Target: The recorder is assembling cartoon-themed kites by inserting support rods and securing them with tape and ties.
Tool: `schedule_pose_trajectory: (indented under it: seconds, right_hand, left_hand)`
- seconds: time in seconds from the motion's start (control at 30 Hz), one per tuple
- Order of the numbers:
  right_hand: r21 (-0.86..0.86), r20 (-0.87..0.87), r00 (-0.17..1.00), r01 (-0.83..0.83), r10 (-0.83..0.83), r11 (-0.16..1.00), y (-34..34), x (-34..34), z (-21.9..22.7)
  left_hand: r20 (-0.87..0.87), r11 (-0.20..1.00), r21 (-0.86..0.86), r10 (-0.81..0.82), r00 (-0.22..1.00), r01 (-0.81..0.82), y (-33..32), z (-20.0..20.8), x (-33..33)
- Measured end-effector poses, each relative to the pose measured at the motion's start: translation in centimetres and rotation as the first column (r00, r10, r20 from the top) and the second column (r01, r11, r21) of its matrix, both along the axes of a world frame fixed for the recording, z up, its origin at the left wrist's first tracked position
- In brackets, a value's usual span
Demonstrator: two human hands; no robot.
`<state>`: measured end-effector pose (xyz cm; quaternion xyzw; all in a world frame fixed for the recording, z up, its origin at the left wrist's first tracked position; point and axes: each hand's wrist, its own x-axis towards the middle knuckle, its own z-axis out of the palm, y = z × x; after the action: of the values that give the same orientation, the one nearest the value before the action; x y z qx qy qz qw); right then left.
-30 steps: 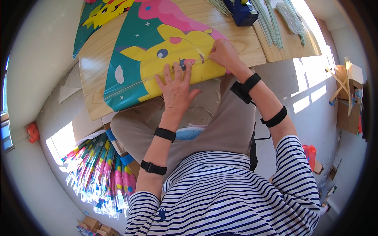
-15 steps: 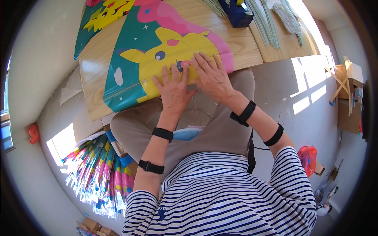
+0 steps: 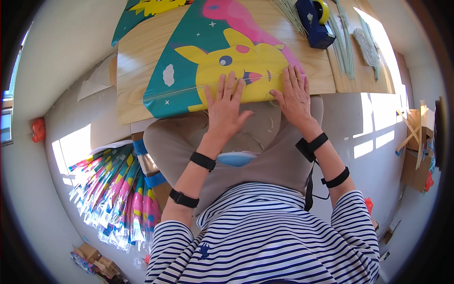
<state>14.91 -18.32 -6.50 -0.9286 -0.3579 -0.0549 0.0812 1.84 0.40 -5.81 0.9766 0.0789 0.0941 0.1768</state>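
Table [image 3: 135,68]: left hand [image 3: 224,113] on sheet [image 3: 177,73]

Workshop, wooden table [image 3: 137,71], tape dispenser [image 3: 314,29], thin rods [image 3: 347,54], cardboard boxes [image 3: 413,171]

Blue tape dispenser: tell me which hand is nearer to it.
Right. The right hand rests on the printed sheet toward its right edge, below and slightly left of the tape dispenser in view; the left hand rests on the sheet farther left.
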Motion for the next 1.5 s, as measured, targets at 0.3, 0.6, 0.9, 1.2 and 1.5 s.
schedule_pose_trajectory:
  seconds: [0.3,0.6,0.9,1.2,1.5]
  right_hand:
    - [0.158,-0.042,0.903,-0.416,0.427,0.895,11.3,-8.0,0.4]
    - [0.108,-0.076,0.932,-0.346,0.355,0.932,10.4,-6.8,-0.4]
    - [-0.027,-0.066,0.991,-0.116,0.114,0.993,0.5,-1.4,-0.8]
    - [0.454,-0.226,0.967,-0.005,0.121,0.891,2.9,0.3,2.1]
    - [0.409,-0.19,0.759,-0.516,0.623,0.753,20.7,-3.1,0.3]
  left_hand:
    - [-0.064,0.989,0.08,0.133,0.989,-0.128,8.9,0.8,-7.5]
    - [-0.144,0.99,0.082,0.13,0.981,-0.119,9.9,0.0,-7.7]
    - [-0.181,0.984,0.109,0.159,0.971,-0.141,9.6,0.4,-7.8]
    - [0.124,0.967,-0.1,0.246,0.961,-0.235,12.3,1.2,-8.7]
    - [0.181,0.898,-0.243,0.414,0.892,-0.368,17.0,-0.5,-7.9]
